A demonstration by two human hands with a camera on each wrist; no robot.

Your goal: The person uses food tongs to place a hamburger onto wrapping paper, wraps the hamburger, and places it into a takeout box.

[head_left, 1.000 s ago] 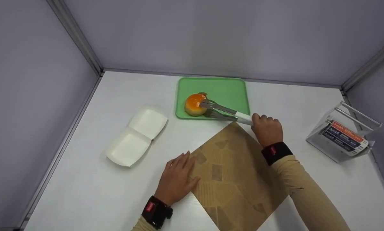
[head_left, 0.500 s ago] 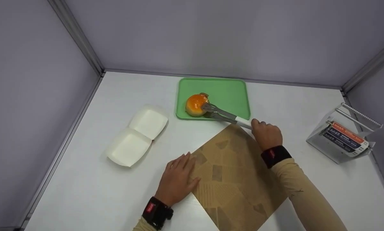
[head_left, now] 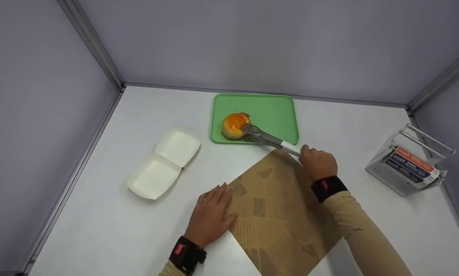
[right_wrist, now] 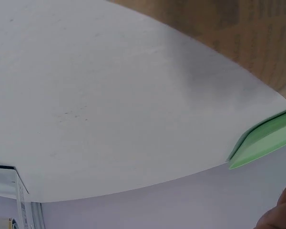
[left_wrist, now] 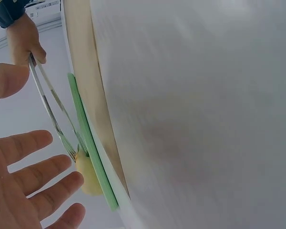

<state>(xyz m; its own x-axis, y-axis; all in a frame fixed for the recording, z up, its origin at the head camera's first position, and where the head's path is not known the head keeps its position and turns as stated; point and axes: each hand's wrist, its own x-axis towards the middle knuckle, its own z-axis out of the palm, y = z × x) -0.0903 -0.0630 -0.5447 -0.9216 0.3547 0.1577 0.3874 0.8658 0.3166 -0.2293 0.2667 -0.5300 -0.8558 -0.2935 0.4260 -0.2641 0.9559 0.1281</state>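
Observation:
My right hand (head_left: 318, 164) grips the white handle of a pair of metal tongs (head_left: 269, 138). The tongs' slotted tips meet the right side of a round, glossy orange-brown bun (head_left: 234, 125), with a brown bit showing at its back edge. The bun sits at the left of a green tray (head_left: 274, 109). My left hand (head_left: 210, 216) rests with straight, spread fingers at the left corner of a brown, newsprint-patterned sheet of paper (head_left: 281, 214). In the left wrist view, the tongs (left_wrist: 50, 102) reach down to the bun (left_wrist: 88, 176).
To the left lies an unfolded white takeaway box (head_left: 164, 161). A clear holder (head_left: 384, 180) with a printed orange-and-navy pack (head_left: 412, 165) stands at the right. Grey walls (head_left: 267, 46) enclose the white table (head_left: 99, 214) at the back and sides.
My right hand has shifted slightly toward me. The tongs' arms have drawn closer together at the bun. My left hand and the paper stay where they were.

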